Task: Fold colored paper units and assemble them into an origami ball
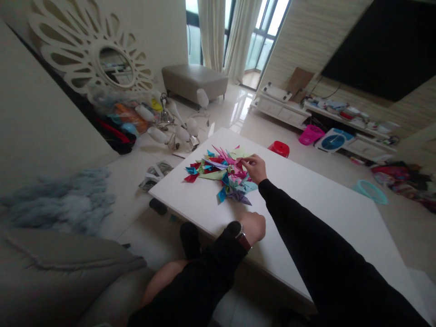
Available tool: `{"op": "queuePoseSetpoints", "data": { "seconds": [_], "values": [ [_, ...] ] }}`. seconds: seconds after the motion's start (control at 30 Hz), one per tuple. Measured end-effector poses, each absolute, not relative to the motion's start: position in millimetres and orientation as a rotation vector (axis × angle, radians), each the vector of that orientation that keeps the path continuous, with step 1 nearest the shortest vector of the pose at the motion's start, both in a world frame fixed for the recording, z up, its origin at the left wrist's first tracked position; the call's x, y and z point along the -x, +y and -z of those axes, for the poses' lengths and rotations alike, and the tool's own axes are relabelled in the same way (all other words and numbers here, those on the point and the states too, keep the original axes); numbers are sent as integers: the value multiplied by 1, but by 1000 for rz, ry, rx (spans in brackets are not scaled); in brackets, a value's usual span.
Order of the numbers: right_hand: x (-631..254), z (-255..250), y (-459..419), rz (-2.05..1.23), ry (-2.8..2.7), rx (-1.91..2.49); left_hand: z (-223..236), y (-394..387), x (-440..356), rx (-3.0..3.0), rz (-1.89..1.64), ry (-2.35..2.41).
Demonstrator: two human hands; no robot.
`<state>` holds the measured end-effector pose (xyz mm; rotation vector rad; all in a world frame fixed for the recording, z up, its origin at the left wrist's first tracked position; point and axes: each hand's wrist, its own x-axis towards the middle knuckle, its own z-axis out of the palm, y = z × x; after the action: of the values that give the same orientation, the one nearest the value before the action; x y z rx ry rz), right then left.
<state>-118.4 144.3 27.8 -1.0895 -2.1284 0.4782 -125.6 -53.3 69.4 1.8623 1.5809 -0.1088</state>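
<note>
A pile of folded paper cranes (221,165) in pink, blue, green, red and purple lies on the white table (316,200). From the right side of the pile, my right hand (256,167) reaches in, thumb and fingertips pinched on a pink paper crane (239,162). My left hand (255,227), with a watch (242,236) on its wrist, rests as a closed fist by the table's near edge, below the pile. Nothing shows in that fist, though its fingers are turned partly out of sight.
A lamp with white shades (182,131) stands on the floor beyond the table's left corner. Past the far edge are a red stool (279,148) and a pink basket (311,135). A grey sofa (68,272) is at lower left, near grey fluffy stuffing (68,200).
</note>
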Motion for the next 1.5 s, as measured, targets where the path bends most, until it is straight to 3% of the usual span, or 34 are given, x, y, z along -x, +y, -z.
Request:
{"op": "queuePoseSetpoints", "data": {
  "seconds": [0.27, 0.47, 0.7, 0.93, 1.5],
  "values": [
    [-47, -75, 60, -703, -1833, 1208, -72, -52, 114, -1944, 102, 1559],
    [-177, -42, -29, -716, -1841, 1516, -53, -48, 91, -2041, -151, 1506],
    [-198, -24, -42, -643, -2250, 1528, -30, -34, 36, -1639, -709, 1243],
    [-211, -36, -44, -381, -2460, 1618, -21, -18, -11, -1507, -712, 1131],
    [-232, -31, -44, -551, -2281, 1640, -12, -13, -51, -1376, -723, 1035]
  ]
}}
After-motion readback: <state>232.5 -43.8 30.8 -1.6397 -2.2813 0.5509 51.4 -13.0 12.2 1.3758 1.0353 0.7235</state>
